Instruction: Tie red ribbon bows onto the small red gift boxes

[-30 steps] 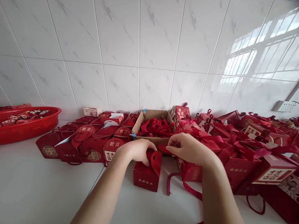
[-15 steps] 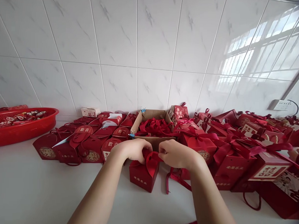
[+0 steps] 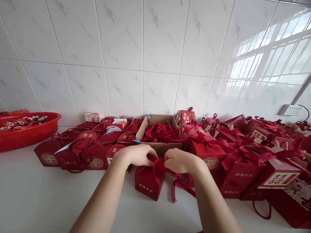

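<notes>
A small red gift box [image 3: 146, 182] stands on the white counter [image 3: 27, 197] just in front of me. My left hand [image 3: 137, 155] is closed on the box's top flaps at the left. My right hand [image 3: 180, 160] pinches the rounded red flap [image 3: 158, 171] and a red ribbon [image 3: 181, 185] that trails down to the counter on the right of the box. The two hands almost touch above the box.
A brown cardboard box [image 3: 158, 130] full of red ribbons sits behind my hands. Several unclosed red boxes [image 3: 78, 147] lie to the left, several ribbon-tied red boxes [image 3: 246, 157] fill the right. A red basket [image 3: 22, 132] with sweets stands far left. Tiled wall behind.
My right hand has moved left and down to the box top, bringing the ribbon with it. Both hands now meet over the flaps.
</notes>
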### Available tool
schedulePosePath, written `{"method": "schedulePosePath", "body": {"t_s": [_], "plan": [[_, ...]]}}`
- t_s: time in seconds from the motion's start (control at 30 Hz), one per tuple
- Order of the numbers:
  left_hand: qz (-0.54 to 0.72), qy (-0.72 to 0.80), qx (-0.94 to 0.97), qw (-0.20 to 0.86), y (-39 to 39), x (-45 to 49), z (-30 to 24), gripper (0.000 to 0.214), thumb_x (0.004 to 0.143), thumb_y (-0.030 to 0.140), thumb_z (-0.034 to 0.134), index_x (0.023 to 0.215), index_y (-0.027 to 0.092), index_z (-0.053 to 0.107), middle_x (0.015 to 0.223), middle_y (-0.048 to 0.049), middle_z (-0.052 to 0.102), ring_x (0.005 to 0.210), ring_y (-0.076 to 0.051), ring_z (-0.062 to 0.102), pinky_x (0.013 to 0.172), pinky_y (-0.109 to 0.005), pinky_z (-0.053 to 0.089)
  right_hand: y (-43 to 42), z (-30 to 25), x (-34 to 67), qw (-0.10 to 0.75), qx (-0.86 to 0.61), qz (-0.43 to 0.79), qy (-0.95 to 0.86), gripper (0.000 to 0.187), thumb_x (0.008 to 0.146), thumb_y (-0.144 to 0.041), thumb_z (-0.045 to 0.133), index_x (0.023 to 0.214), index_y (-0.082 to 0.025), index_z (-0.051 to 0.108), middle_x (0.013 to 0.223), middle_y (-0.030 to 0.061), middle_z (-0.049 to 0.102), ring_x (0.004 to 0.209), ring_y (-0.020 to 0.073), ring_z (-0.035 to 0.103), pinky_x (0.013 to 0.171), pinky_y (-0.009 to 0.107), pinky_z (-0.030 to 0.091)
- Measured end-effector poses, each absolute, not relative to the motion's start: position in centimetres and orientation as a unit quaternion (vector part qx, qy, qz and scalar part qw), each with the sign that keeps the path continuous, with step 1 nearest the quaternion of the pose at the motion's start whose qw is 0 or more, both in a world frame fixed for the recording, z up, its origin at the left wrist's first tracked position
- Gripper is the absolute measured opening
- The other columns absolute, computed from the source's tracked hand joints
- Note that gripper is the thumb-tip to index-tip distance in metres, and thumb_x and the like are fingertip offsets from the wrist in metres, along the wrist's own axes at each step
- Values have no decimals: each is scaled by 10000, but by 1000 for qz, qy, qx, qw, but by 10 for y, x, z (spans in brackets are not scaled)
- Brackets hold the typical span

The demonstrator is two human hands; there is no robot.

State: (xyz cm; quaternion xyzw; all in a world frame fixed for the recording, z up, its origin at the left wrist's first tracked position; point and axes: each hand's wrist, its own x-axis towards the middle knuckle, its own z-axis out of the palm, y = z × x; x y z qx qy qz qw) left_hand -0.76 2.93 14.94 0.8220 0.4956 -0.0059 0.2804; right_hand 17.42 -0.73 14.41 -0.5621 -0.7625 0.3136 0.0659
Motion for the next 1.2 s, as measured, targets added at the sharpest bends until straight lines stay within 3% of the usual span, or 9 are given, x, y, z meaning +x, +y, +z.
{"method": "schedulePosePath", "body": {"t_s": [0.2,0.47,0.7,0.97,1.2], "plan": [[-2,475,830,291,31,-12,148,337,667,430,645,957,273,714,922,-29,724,835,-232,650,668,-265,477,-6,141,177,73,-571,341,-743,191,654,-167,480,464,-178,490,506,80,634,363,129,477,370,249,335],[-12,468,839,278,29,-12,151,319,708,406,610,987,278,697,992,-24,710,833,-213,652,674,-257,488,1,140,179,23,-583,361,-728,154,692,-174,445,570,-153,537,585,92,656,428,165,572,412,267,425],[-3,477,833,281,27,-12,150,279,711,398,596,930,270,711,940,-26,714,784,-209,652,601,-245,468,-2,144,179,34,-587,366,-722,167,689,-165,441,540,-158,516,556,87,640,427,168,574,415,264,425],[0,461,843,276,28,-11,149,265,731,399,572,909,272,722,971,-17,710,816,-201,642,616,-236,451,-4,144,184,51,-576,380,-722,192,658,-165,424,480,-159,495,547,106,643,445,182,586,452,277,453],[3,441,855,272,30,-8,148,251,717,412,591,866,265,729,974,-10,705,815,-199,634,619,-239,430,-3,144,177,29,-579,385,-718,186,667,-174,440,491,-156,496,517,98,622,411,174,570,413,258,407]]}}
